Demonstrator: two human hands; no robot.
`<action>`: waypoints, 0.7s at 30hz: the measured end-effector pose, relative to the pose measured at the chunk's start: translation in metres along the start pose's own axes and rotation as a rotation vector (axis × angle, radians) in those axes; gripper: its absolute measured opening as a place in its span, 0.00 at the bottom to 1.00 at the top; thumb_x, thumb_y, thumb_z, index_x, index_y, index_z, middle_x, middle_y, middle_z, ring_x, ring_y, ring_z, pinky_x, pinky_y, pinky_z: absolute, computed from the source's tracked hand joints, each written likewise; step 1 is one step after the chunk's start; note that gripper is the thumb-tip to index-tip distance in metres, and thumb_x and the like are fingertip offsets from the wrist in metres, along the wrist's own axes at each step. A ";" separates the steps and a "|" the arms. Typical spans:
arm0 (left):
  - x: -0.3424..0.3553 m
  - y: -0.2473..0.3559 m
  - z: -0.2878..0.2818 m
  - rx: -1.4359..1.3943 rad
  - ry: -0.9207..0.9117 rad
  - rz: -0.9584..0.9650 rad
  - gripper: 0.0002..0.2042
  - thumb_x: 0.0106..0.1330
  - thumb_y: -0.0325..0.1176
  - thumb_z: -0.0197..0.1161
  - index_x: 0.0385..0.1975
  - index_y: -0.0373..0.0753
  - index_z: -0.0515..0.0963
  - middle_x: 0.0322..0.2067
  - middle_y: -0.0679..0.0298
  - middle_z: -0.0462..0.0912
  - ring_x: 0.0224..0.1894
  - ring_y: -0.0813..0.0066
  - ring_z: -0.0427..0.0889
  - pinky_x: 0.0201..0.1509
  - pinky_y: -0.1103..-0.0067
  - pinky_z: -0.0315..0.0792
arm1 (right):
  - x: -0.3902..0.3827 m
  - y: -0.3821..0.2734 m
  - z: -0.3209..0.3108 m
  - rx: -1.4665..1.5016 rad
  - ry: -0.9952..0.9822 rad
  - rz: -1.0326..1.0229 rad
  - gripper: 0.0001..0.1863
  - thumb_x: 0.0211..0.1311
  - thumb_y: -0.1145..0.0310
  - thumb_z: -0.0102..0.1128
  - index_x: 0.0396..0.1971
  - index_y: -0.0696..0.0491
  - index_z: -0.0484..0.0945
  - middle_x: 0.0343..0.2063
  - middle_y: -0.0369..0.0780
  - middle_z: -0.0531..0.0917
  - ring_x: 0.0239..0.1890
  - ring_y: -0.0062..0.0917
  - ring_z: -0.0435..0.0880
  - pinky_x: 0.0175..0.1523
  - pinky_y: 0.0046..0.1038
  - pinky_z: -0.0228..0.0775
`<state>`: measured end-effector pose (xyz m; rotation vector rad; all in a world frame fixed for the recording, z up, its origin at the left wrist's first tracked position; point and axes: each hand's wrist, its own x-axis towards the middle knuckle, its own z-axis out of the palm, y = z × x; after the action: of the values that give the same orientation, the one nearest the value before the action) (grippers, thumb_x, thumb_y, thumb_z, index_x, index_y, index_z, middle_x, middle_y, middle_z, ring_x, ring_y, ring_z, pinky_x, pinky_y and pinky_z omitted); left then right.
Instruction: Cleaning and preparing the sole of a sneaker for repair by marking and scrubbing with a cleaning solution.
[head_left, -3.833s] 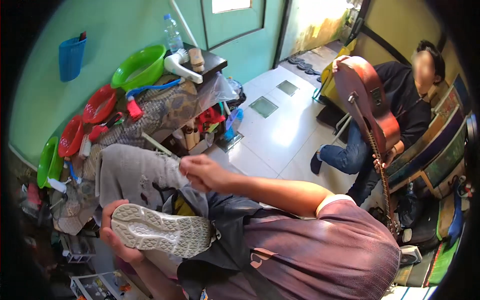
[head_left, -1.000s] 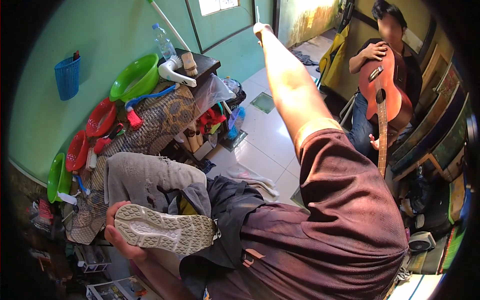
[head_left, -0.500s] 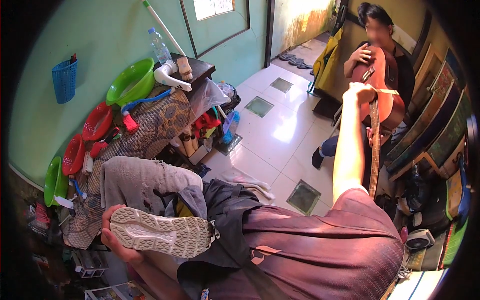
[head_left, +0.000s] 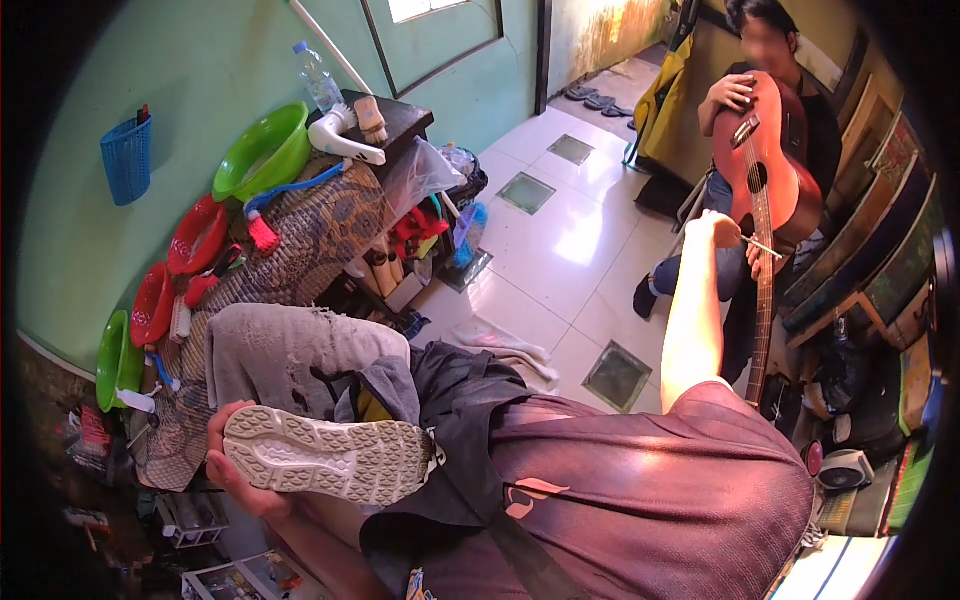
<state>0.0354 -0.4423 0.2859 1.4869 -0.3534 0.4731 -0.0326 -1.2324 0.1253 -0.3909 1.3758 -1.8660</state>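
My left hand (head_left: pixel 240 478) is closed round the toe end of a shoe (head_left: pixel 325 455), whose pale, treaded sole faces up. Beside it a grey towel (head_left: pixel 300 350) and a dark apron (head_left: pixel 470 400) lie over my lap. My right arm reaches out ahead to the right. At its end my right hand (head_left: pixel 712 230) is closed on a thin pale stick (head_left: pixel 760 246), which points across the neck of a brown guitar (head_left: pixel 768 180). The guitar is held by a seated person (head_left: pixel 735 92), one hand on its upper edge. Whether my hand touches the guitar I cannot tell.
On the left, green (head_left: pixel 262 155) and red basins (head_left: pixel 197 235) and brushes (head_left: pixel 265 235) stand on a patterned mat (head_left: pixel 310 225). A bottle (head_left: pixel 318 78) and a white-handled brush (head_left: pixel 340 135) sit on a dark table (head_left: pixel 410 120). A cloth (head_left: pixel 500 350) lies on the tiled floor (head_left: pixel 540 290).
My right hand has moved down along the guitar neck with the stick. The guitar and the person's upper hand appear slightly shifted. My left hand still holds the shoe.
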 end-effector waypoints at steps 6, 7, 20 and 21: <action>-0.001 -0.001 -0.002 -0.017 -0.009 -0.030 0.33 0.76 0.58 0.36 0.52 0.30 0.74 0.45 0.54 0.79 0.46 0.65 0.79 0.54 0.70 0.73 | -0.001 0.006 -0.008 -0.006 0.059 0.049 0.14 0.75 0.64 0.39 0.35 0.59 0.68 0.32 0.42 0.78 0.31 0.31 0.78 0.44 0.34 0.75; -0.001 0.000 -0.002 -0.062 -0.002 -0.062 0.33 0.76 0.58 0.36 0.52 0.30 0.74 0.45 0.53 0.79 0.46 0.64 0.79 0.54 0.70 0.73 | 0.001 0.006 -0.009 -0.072 0.067 0.072 0.15 0.75 0.63 0.39 0.35 0.60 0.68 0.32 0.45 0.79 0.30 0.34 0.79 0.43 0.37 0.76; -0.001 0.004 0.001 0.053 0.029 -0.031 0.34 0.75 0.57 0.35 0.48 0.26 0.74 0.45 0.50 0.79 0.47 0.62 0.79 0.55 0.71 0.73 | 0.018 0.023 -0.011 -0.067 0.019 -0.069 0.22 0.74 0.57 0.38 0.35 0.64 0.71 0.31 0.52 0.81 0.30 0.40 0.84 0.36 0.38 0.80; -0.001 0.004 0.001 0.049 0.026 -0.029 0.34 0.74 0.57 0.35 0.48 0.25 0.75 0.46 0.49 0.79 0.47 0.62 0.79 0.55 0.71 0.73 | 0.017 0.022 -0.010 -0.057 0.012 -0.063 0.22 0.74 0.57 0.38 0.35 0.64 0.71 0.31 0.52 0.81 0.30 0.40 0.84 0.35 0.38 0.80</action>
<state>0.0330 -0.4429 0.2887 1.5305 -0.3015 0.4802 -0.0419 -1.2406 0.0983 -0.4576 1.4423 -1.8862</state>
